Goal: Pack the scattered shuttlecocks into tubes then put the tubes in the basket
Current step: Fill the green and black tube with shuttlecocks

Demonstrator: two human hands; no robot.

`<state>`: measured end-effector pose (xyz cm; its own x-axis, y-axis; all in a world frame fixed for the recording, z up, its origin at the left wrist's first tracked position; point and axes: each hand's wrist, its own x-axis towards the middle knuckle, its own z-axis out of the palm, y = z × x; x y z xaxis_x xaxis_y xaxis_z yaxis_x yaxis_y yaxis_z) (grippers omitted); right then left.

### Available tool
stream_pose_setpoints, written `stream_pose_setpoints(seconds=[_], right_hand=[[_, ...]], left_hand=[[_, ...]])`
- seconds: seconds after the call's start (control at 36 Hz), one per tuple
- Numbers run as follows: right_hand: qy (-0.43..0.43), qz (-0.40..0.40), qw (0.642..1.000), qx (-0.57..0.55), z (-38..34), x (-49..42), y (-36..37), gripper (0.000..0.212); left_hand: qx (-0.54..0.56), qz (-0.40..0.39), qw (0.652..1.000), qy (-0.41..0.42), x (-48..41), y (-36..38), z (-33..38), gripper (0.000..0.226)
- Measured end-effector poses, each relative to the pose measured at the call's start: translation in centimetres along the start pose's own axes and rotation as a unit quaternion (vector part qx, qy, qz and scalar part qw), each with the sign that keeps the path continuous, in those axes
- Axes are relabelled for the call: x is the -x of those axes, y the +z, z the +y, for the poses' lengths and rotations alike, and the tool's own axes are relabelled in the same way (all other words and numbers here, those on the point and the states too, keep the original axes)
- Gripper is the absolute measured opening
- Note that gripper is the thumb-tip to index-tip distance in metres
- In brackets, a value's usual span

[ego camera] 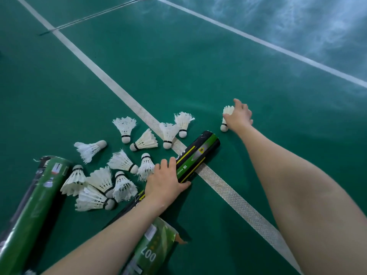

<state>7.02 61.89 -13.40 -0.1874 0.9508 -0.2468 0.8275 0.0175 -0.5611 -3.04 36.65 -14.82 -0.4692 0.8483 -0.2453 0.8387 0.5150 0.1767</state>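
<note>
Left hand [166,181]: grips the held tube near its middle, fingers curled over the top, thumb along the near side.
Tube marked 007 [156,247]: nearest the camera, green, torn at its rim, lying under the left forearm.
Left-edge tube [37,193]: green and black, lying on the floor with its far end beside the pile.
Held tube [200,153]: black and green, lying slantwise on the floor, crossing the white line.
Shuttlecock pile [99,178]: white feathered shuttlecocks scattered left of the held tube, some overlapping, two reaching the line.
Right hand [239,116]: arm stretched out, fingers bent down, pinching the lone shuttlecock by its feathers.
Lone shuttlecock [226,119]: right of the line, apart from the pile, cork toward the camera.
White line [127,96]: runs diagonally across the green court floor [198,66].
</note>
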Motion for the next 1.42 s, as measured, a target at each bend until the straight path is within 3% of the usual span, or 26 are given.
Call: stream_pose_setpoints(seconds=[0.11,0.25,0.42,0.61,1.0,1.19,1.28,1.42], right_hand=[[-0.031,0.025,0.999,0.022,0.6,1.0,0.7,0.047],[-0.003,0.058,0.995,-0.086,2.2,3.3,1.3,0.034],[-0.031,0.129,0.986,-0.1,3.8,7.6,1.1,0.016],[-0.065,0.175,0.977,-0.102,5.2,13.6,0.5,0.011],[-0.149,0.224,0.937,-0.224,3.2,22.2,-2.3,0.01],[-0.112,0.293,0.888,-0.336,2.1,25.7,-3.2,0.005],[-0.102,0.275,0.882,-0.368,1.8,26.9,-3.6,0.003],[-0.128,0.187,0.907,-0.354,0.8,29.4,-2.9,0.002]], left_hand=[[0.002,0.003,1.0,0.004,-0.2,0.1,-0.2,0.079],[0.011,0.001,1.0,0.007,-0.4,0.3,-0.5,0.078],[0.022,-0.01,1.0,-0.002,-0.1,0.0,-0.3,0.083],[0.084,-0.081,0.993,-0.016,0.8,-2.2,-0.4,0.08],[0.096,0.027,0.994,0.041,11.3,-4.5,-4.8,0.089],[0.161,0.059,0.984,0.038,15.5,-4.1,-6.7,0.085],[0.169,0.068,0.982,0.049,16.6,-4.0,-6.9,0.084],[0.17,0.098,0.977,0.078,18.2,-4.2,-6.3,0.08]])
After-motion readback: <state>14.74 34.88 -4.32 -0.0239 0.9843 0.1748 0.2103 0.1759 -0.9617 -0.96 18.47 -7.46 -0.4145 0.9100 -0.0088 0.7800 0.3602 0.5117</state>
